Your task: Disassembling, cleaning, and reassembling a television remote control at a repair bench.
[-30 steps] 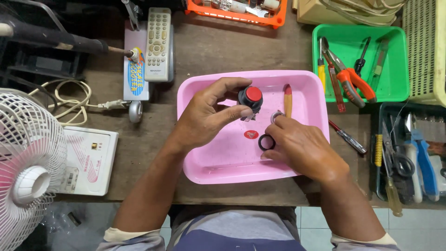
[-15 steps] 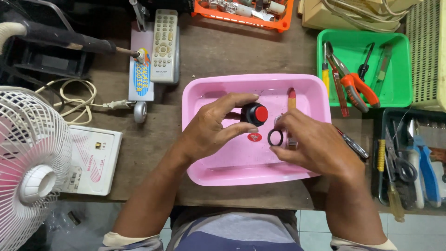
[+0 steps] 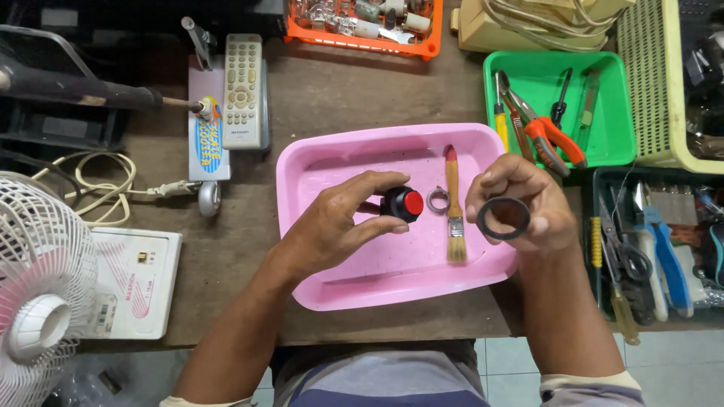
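Head view is showing the left hand [image 3: 332, 226] pinching a red-capped black button [image 3: 403, 203] over the pink tray [image 3: 332, 162], the right hand [image 3: 520, 211] at three o'clock gripping a black ring [image 3: 503, 218]; loosening fingers could be dropping either.

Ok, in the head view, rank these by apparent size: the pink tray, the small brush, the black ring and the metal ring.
1. pink tray, by far the largest.
2. small brush.
3. black ring, held up in the right hand, so nearer the camera and perhaps flattered.
4. metal ring, lying in the tray, smallest.
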